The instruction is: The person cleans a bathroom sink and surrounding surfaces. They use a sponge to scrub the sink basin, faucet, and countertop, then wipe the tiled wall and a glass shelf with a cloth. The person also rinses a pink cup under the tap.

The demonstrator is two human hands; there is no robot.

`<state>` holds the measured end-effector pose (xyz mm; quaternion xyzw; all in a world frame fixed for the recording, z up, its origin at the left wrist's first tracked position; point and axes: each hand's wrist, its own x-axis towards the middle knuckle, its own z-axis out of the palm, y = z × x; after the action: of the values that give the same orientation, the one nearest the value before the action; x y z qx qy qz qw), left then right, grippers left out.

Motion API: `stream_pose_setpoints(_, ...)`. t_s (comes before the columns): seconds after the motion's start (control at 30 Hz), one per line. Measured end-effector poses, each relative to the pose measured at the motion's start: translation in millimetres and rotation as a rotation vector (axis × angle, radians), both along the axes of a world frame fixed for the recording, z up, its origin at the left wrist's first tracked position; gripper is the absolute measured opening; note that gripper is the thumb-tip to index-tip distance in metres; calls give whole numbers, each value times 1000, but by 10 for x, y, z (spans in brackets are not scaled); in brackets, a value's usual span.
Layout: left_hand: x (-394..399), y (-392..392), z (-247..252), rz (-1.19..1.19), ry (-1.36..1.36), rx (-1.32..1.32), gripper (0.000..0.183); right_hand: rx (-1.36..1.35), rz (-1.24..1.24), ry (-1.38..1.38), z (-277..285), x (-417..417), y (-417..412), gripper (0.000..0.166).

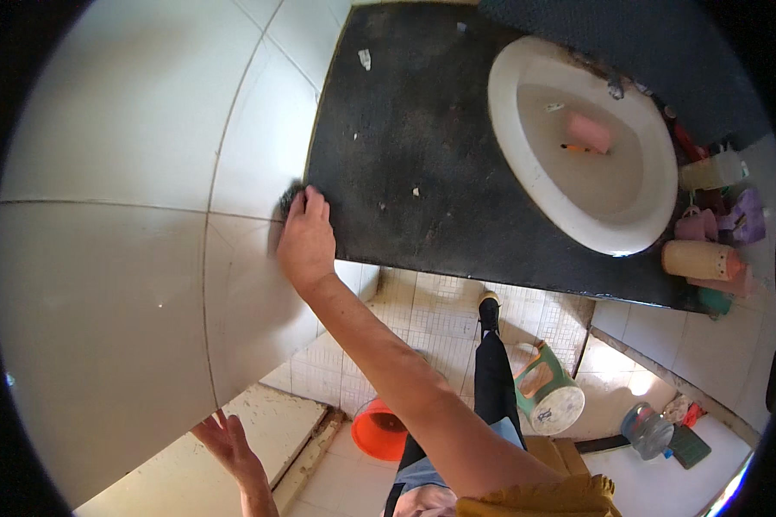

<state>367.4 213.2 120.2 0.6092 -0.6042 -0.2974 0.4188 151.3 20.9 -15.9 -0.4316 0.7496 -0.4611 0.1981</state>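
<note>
My right hand (308,242) presses a dark scouring pad (291,197) against the white wall tiles, right at the left edge of the black countertop (420,226). My left hand (223,443) is at the lower left, its fingers at the edge of the tiled wall (136,291) and partly hidden behind it; nothing shows in it. Small pale scraps (365,59) lie on the countertop. A white oval washbasin (537,187) is set in the counter and holds a pink object (588,132) and a small orange item (581,148).
Bottles and cups (698,260) crowd the counter's right end. Below stand a red bucket (378,439) and a green stool (556,407). A clear plastic water bottle (648,432) lies at the lower right. A door (271,433) is at the lower left.
</note>
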Motion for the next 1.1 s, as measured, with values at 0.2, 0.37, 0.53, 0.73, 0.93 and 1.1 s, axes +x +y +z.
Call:
stream_pose_setpoints(0.2, -84, 58, 233, 14, 78, 98, 84, 63, 179, 133, -132, 364, 352, 48)
stream_pose_setpoints(0.37, -185, 41, 218, -47, 81, 97, 88, -247, -209, -19, -151, -512, -820, 46)
stream_pose_setpoints(0.53, -279, 72, 291, 23, 137, 141, 91, -477, 16, -535, 569, 160, -65, 38)
stream_pose_setpoints(0.73, -269, 65, 351, 65, 143, 184, 93, -521, 51, -866, 751, 62, -457, 23)
stream_pose_setpoints(0.93, -82, 162, 189, 186, 294, 202, 82, -200, -114, -150, 275, -493, -811, 29)
stream_pose_setpoints(1.1, -784, 431, -292, 582, 370, 559, 59, -321, 458, -134, 263, -495, 237, 46)
